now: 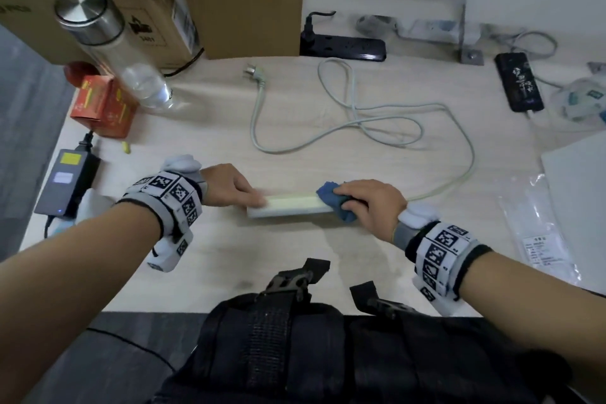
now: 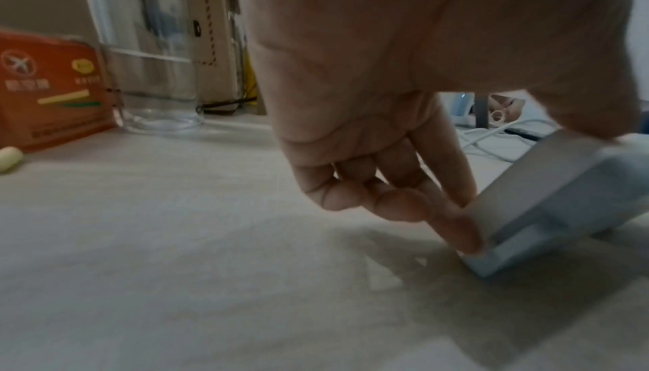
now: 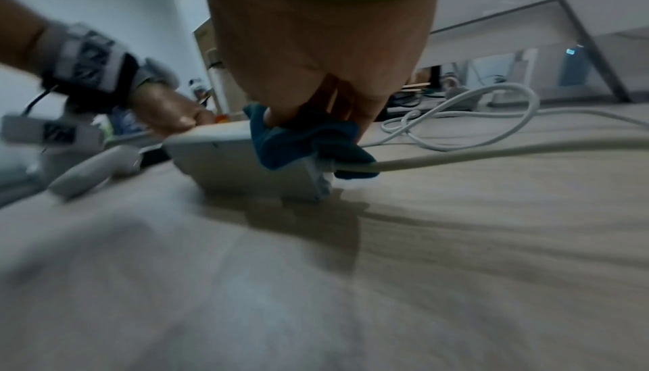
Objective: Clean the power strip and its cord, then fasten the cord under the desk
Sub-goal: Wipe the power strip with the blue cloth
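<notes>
The strip (image 1: pixel 288 207) lies on the table (image 1: pixel 262 266) close to the near edge, tipped up on its long side rather than flat. Its left end is steadied by the left hand (image 1: pixel 226 185), whose thumb and fingers (image 2: pixel 460 227) are pinched over that end, while its right end, where the cord (image 1: pixel 360 115) leaves it, is covered by a blue cloth (image 1: pixel 337 203) bunched in the closed right hand (image 1: pixel 373 203). The cord is seen trailing in loose loops across the table to the plug (image 1: pixel 251 70), which lies unplugged. Because the strip is balanced on a narrow edge, it could be toppled or skidded out of the light left-hand pinch if the cloth is pushed hard along it. A wipe carried on over the right end would probably drag on the cord joint, so that the joint could be strained or the loops pulled into a tangle. Should the loops be swept sideways, the bottle (image 1: pixel 108 43) and the small orange box (image 1: pixel 105 105) further left might be reached, though they stand well apart for now. If the cloth is damp, which cannot be told, moisture could be pressed into the sockets.
</notes>
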